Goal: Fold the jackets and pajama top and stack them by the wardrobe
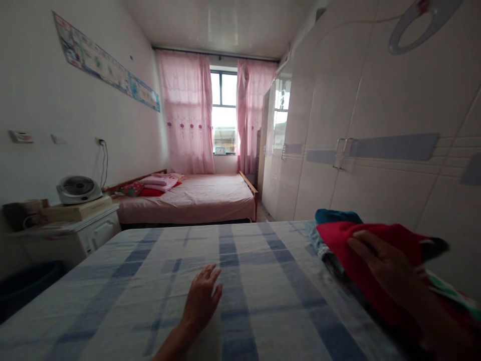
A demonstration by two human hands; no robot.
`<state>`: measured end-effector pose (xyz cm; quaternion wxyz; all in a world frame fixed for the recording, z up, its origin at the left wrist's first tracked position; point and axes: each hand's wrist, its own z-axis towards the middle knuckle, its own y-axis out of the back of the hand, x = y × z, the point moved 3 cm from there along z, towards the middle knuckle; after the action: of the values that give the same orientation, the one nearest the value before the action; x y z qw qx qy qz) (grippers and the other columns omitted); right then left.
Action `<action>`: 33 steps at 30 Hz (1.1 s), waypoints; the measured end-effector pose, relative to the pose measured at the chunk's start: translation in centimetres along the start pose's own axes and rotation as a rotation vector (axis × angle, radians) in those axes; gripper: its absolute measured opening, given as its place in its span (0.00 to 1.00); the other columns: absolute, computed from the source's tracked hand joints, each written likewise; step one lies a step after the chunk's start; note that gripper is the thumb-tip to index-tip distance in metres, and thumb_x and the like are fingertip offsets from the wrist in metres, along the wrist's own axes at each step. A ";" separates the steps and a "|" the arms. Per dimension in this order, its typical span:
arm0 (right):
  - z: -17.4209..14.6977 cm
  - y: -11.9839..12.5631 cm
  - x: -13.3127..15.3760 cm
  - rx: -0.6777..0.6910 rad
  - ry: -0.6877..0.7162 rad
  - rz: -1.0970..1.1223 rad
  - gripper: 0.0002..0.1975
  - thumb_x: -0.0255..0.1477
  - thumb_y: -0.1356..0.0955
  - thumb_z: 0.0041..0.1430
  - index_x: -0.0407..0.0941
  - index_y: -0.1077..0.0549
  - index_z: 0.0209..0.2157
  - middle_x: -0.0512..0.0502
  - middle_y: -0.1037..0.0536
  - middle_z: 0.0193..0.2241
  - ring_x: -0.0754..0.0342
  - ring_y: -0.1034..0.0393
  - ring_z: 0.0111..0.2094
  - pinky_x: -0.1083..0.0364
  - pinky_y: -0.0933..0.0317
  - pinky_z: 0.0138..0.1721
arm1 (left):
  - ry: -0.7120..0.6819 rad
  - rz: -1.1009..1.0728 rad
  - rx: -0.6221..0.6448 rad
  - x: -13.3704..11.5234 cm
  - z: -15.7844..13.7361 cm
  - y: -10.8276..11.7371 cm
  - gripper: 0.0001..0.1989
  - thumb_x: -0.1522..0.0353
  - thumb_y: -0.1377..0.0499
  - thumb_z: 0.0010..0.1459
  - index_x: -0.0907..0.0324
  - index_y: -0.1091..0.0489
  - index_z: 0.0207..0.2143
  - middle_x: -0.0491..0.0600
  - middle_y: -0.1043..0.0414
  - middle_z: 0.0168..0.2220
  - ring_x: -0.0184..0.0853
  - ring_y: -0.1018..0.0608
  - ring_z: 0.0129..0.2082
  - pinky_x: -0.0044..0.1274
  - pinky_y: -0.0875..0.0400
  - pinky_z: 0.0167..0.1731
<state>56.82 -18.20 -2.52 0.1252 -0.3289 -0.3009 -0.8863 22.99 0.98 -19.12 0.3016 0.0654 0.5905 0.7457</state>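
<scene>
My left hand (203, 296) hovers over or rests on the blue-and-white checked bedsheet (176, 291), fingers loosely stretched and nothing held. At the right side of the bed, my right hand (387, 260) is closed on a red garment (341, 240), its fingers and thumb together at the cloth. The red garment lies over a pile of clothes, with a teal piece (338, 216) behind it and light blue denim (317, 240) at its left edge. Much of the pile is hidden beneath the red cloth and my right forearm.
White wardrobes (330, 115) line the right wall. Beyond the near bed stands a second bed (210, 193) with folded bedding (158, 184), before a pink-curtained window (224, 115). On the left, a cabinet (101, 233) bears a fan (78, 189), and a dark tub (32, 283) stands beside it.
</scene>
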 end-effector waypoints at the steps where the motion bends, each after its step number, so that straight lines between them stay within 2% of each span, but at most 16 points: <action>1: 0.1 -0.6 1.9 -0.022 0.018 0.026 0.13 0.43 0.35 0.50 0.49 0.30 0.27 0.49 0.27 0.27 0.49 0.35 0.31 0.52 0.42 0.35 | -0.039 -0.092 -0.010 -0.9 0.0 0.5 0.21 0.70 0.52 0.59 0.60 0.35 0.54 0.53 0.39 0.59 0.38 0.37 0.59 0.31 0.45 0.58; 4: 0.2 -1.9 5.9 -0.144 -0.052 0.322 0.13 0.43 0.35 0.51 0.47 0.32 0.30 0.51 0.29 0.28 0.53 0.37 0.30 0.54 0.41 0.32 | -0.127 -0.448 0.024 -3.8 -0.4 2.6 0.19 0.66 0.51 0.59 0.60 0.33 0.52 0.54 0.34 0.55 0.39 0.31 0.54 0.30 0.39 0.55; 6: 0.0 -3.6 7.4 -0.150 -0.123 0.514 0.13 0.43 0.36 0.52 0.47 0.32 0.30 0.53 0.31 0.27 0.55 0.39 0.28 0.57 0.42 0.29 | -0.122 -0.719 0.098 -5.4 -0.7 4.0 0.21 0.62 0.51 0.60 0.58 0.34 0.53 0.54 0.31 0.52 0.39 0.27 0.48 0.29 0.34 0.49; 8: -0.5 -6.3 7.8 -0.073 -0.148 0.570 0.14 0.43 0.36 0.53 0.47 0.32 0.30 0.54 0.32 0.25 0.57 0.39 0.28 0.58 0.42 0.30 | -0.072 -0.931 0.103 -6.0 -1.0 5.3 0.22 0.61 0.50 0.60 0.58 0.36 0.54 0.53 0.28 0.48 0.38 0.24 0.43 0.28 0.31 0.44; 10: -1.4 -9.9 6.9 0.070 -0.149 0.565 0.15 0.44 0.37 0.54 0.46 0.32 0.28 0.54 0.32 0.24 0.57 0.39 0.28 0.59 0.42 0.30 | -0.010 -1.013 0.016 -5.4 -1.2 6.4 0.20 0.61 0.48 0.58 0.60 0.34 0.51 0.52 0.26 0.42 0.38 0.24 0.39 0.26 0.30 0.40; 13: -3.5 -15.9 3.2 0.369 -0.144 0.504 0.19 0.46 0.39 0.54 0.45 0.32 0.25 0.53 0.31 0.22 0.57 0.38 0.26 0.58 0.42 0.29 | 0.025 -0.936 -0.076 -3.3 -1.7 6.9 0.12 0.63 0.47 0.57 0.61 0.31 0.39 0.49 0.25 0.33 0.37 0.25 0.34 0.24 0.32 0.33; 14: -4.3 -17.4 1.4 0.412 -0.146 0.446 0.21 0.47 0.41 0.55 0.45 0.32 0.24 0.53 0.31 0.21 0.57 0.38 0.25 0.58 0.42 0.28 | 0.031 -0.865 -0.091 -2.5 -1.9 6.8 0.10 0.64 0.48 0.57 0.60 0.31 0.34 0.48 0.26 0.30 0.37 0.25 0.31 0.24 0.33 0.31; 17: -6.2 -20.1 -3.4 0.418 -0.204 0.317 0.21 0.46 0.43 0.55 0.45 0.32 0.23 0.50 0.28 0.21 0.54 0.34 0.26 0.55 0.41 0.30 | 0.078 -0.631 -0.194 -0.4 -2.4 7.4 0.08 0.66 0.47 0.54 0.58 0.33 0.25 0.45 0.29 0.24 0.34 0.28 0.26 0.23 0.37 0.28; 19: -7.0 -20.6 -5.3 0.413 -0.233 0.282 0.19 0.45 0.42 0.53 0.46 0.32 0.24 0.48 0.26 0.24 0.51 0.32 0.29 0.54 0.40 0.33 | 0.121 -0.634 -0.285 0.6 -2.1 9.4 0.07 0.66 0.46 0.51 0.58 0.33 0.22 0.44 0.32 0.21 0.32 0.30 0.22 0.22 0.38 0.25; 23: -7.4 -20.3 -6.7 0.395 -0.271 0.194 0.18 0.43 0.42 0.51 0.46 0.30 0.31 0.45 0.23 0.32 0.49 0.29 0.35 0.53 0.39 0.38 | 0.218 -0.790 -0.515 2.2 -0.1 18.4 0.10 0.62 0.44 0.44 0.60 0.32 0.24 0.40 0.38 0.16 0.28 0.37 0.16 0.21 0.41 0.17; 26: -7.3 -20.3 -7.4 0.376 -0.307 0.132 0.21 0.43 0.43 0.50 0.45 0.30 0.37 0.42 0.23 0.37 0.47 0.28 0.39 0.52 0.38 0.40 | 0.271 -0.732 -0.821 2.7 0.8 25.8 0.10 0.63 0.45 0.48 0.58 0.32 0.32 0.40 0.36 0.24 0.26 0.35 0.23 0.19 0.39 0.23; 27: -7.3 -20.4 -7.5 0.382 -0.309 0.112 0.21 0.43 0.43 0.50 0.45 0.30 0.38 0.41 0.23 0.38 0.47 0.28 0.39 0.51 0.38 0.40 | 0.254 -0.654 -0.996 2.6 0.6 27.6 0.09 0.63 0.46 0.50 0.56 0.33 0.33 0.40 0.35 0.28 0.27 0.33 0.27 0.19 0.37 0.27; 28: -7.3 -20.5 -7.7 0.390 -0.302 0.084 0.22 0.43 0.43 0.49 0.45 0.30 0.38 0.42 0.23 0.38 0.47 0.28 0.40 0.51 0.38 0.42 | 0.217 -0.557 -1.068 2.3 0.5 28.6 0.08 0.63 0.47 0.52 0.56 0.33 0.33 0.40 0.34 0.29 0.27 0.32 0.29 0.19 0.37 0.29; 29: -7.3 -20.6 -7.8 0.400 -0.290 0.053 0.22 0.43 0.43 0.49 0.45 0.30 0.38 0.42 0.23 0.38 0.46 0.28 0.41 0.51 0.38 0.43 | 0.169 -0.453 -1.063 1.9 0.4 29.1 0.07 0.63 0.47 0.53 0.56 0.33 0.31 0.40 0.34 0.29 0.28 0.32 0.30 0.20 0.36 0.30; 32: -7.4 -20.9 -7.7 0.434 -0.224 -0.012 0.23 0.43 0.43 0.49 0.45 0.29 0.39 0.42 0.23 0.40 0.47 0.29 0.43 0.50 0.39 0.46 | 0.066 -0.237 -0.741 1.8 0.5 28.3 0.08 0.64 0.47 0.51 0.58 0.33 0.25 0.41 0.34 0.23 0.29 0.32 0.26 0.22 0.36 0.28; 33: -7.4 -20.9 -7.5 0.449 -0.201 -0.024 0.23 0.42 0.43 0.50 0.44 0.29 0.39 0.42 0.23 0.40 0.47 0.29 0.43 0.51 0.39 0.46 | 0.079 -0.197 -0.711 2.3 0.1 28.2 0.09 0.64 0.47 0.51 0.59 0.33 0.26 0.41 0.34 0.23 0.29 0.32 0.25 0.22 0.36 0.28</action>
<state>49.93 -6.11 -21.40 0.1540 -0.3756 -0.5050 -0.7617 10.72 -1.15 6.23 0.3527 -0.1295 0.3094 0.8736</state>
